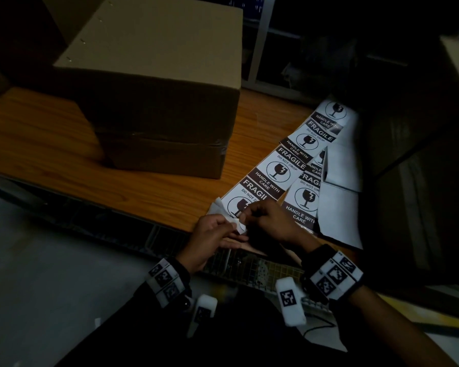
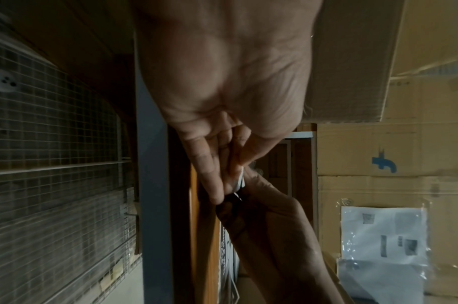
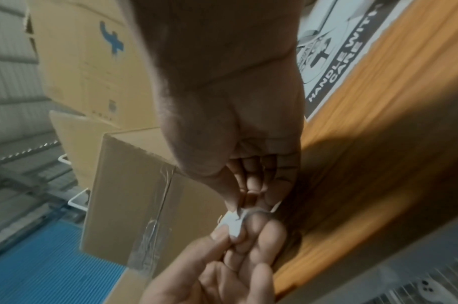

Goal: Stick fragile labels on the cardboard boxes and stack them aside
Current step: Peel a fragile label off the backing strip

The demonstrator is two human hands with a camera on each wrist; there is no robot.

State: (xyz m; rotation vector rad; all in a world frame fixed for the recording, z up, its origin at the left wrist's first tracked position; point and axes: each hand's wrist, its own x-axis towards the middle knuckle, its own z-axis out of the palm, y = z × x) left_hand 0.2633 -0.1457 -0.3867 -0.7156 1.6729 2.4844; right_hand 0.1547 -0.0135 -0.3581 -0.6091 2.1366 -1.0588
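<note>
Head view: left hand [image 1: 212, 234] and right hand [image 1: 273, 221] pinch label strip [image 1: 263, 181].

Left hand [image 1: 212, 238] and right hand [image 1: 272, 221] meet fingertip to fingertip, both pinching.

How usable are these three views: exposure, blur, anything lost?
Head view: underexposed, corners nearly black, though the fragile labels read clearly. Left wrist view: dim, the wire mesh smeared. Right wrist view: soft, the left hand blurred, the cardboard box recognisable.

Head view looking down, wrist views close, sharing both hands [image 1: 215, 234]
</note>
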